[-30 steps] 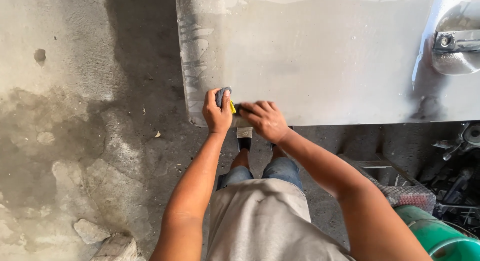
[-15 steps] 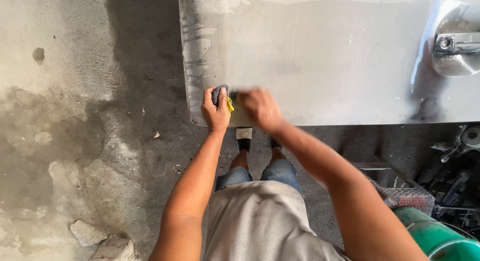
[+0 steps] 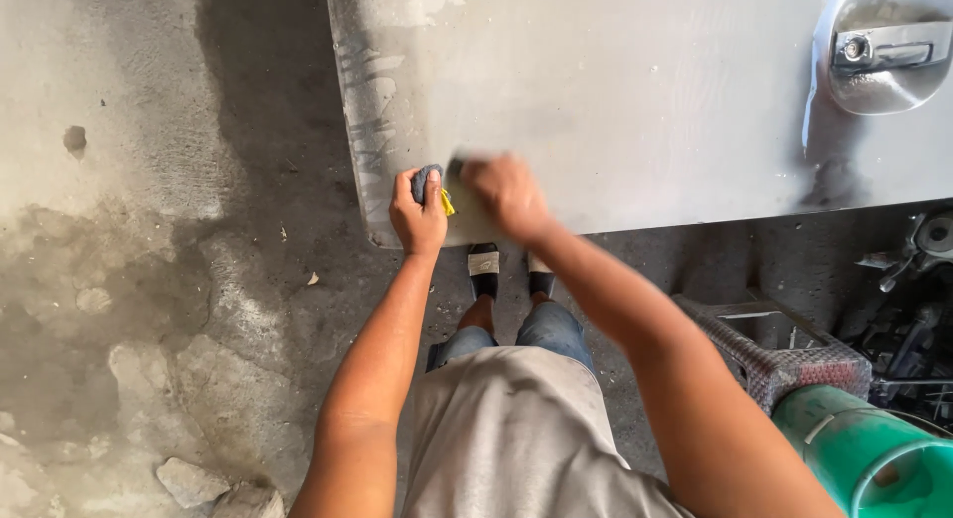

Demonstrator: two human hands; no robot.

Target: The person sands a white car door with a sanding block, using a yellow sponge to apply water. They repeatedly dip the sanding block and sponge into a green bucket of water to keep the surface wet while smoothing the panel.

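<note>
Left hand (image 3: 418,212) clenched around grey-yellow wad (image 3: 434,186); right hand (image 3: 504,192) blurred, grip unclear, on grey panel (image 3: 635,91).

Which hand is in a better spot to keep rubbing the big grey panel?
Probably the right hand: it lies flat on the grey panel. The left hand sits at the panel's edge, gripping a grey-and-yellow pad.

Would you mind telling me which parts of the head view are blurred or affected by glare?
Head view: the right hand is smeared by motion blur on the grey panel; the left hand, gripping a dark pad, is sharp; bright glare sits on the metal handle recess; a dark patch, shadow or damp, crosses the concrete floor.
</note>
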